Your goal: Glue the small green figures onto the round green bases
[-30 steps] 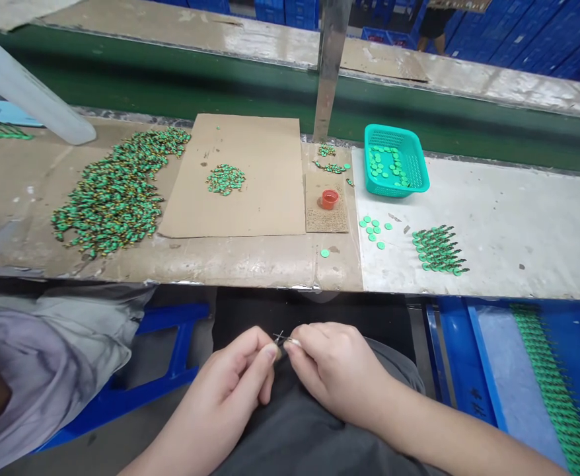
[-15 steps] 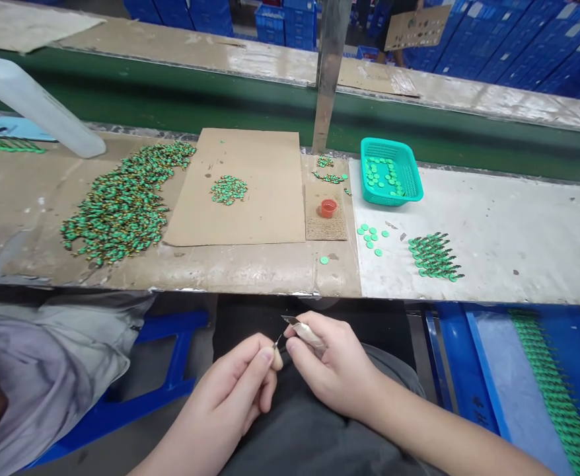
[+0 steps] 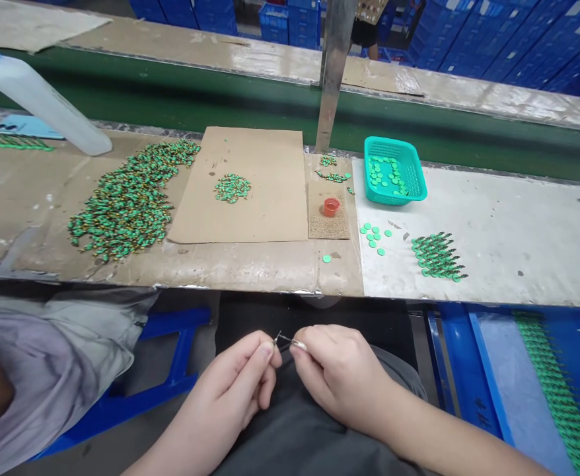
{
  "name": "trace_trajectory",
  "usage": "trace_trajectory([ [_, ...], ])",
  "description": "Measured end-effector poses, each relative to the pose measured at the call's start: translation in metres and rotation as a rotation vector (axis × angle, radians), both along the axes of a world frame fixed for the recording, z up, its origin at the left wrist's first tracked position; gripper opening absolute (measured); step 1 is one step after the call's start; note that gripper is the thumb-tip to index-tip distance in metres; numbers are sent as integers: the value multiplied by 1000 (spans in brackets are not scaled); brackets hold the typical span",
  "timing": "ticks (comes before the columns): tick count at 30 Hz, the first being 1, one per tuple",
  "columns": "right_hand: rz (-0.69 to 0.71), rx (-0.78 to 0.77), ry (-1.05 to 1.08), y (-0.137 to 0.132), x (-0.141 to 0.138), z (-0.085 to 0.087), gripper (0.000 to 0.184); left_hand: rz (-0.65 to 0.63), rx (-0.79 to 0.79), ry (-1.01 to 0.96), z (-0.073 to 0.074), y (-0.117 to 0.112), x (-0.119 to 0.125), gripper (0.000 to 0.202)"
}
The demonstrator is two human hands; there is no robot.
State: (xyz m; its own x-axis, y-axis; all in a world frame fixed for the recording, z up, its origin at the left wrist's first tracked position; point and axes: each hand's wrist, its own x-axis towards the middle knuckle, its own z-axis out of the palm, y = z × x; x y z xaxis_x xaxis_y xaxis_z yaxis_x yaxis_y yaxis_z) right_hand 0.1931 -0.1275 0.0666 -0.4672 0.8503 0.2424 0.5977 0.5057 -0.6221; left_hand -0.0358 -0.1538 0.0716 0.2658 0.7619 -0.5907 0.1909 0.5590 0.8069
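Observation:
Over my lap, my left hand [image 3: 240, 383] is closed in a pinch on a thin needle-like tool [image 3: 277, 338]. Its beige handle is mostly hidden by the fingers. My right hand [image 3: 344, 370] grips a small knife with a pale wrapped handle [image 3: 298, 344]. The blade appears almost edge-on as a thin dark line, pointing left to the needle tip; whether they touch I cannot tell. Nearest on the bench is a single green disc [image 3: 326, 259], past the front edge from my hands.
A large heap of small green-and-gold pieces [image 3: 126, 198] lies left of a cardboard sheet [image 3: 255, 221]. A red cup [image 3: 331, 207], a teal basket [image 3: 394, 198] of discs and upright green pieces [image 3: 437, 256] stand rightward. A person's sleeve [image 3: 27, 370] is at left, a blue tray [image 3: 493, 390] at right.
My right hand has rolled over, turning the blade from broadside to nearly edge-on. The beige handle in my left fingers is now mostly covered. The view has shifted slightly.

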Motion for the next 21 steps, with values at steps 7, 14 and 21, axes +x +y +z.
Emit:
trace_trajectory([
  [7, -55, 21, -64, 0, 0, 0, 35, -14, -136, -145, 2, 2, 0, 80],
  [14, -35, 19, -28, 4, -1, -1, 33, -21, -163, -269, -1, 6, -5, 73],
  [21, -26, -176, 335, 8, -4, 3, 21, 5, -178, -312, -5, 6, -8, 68],
])
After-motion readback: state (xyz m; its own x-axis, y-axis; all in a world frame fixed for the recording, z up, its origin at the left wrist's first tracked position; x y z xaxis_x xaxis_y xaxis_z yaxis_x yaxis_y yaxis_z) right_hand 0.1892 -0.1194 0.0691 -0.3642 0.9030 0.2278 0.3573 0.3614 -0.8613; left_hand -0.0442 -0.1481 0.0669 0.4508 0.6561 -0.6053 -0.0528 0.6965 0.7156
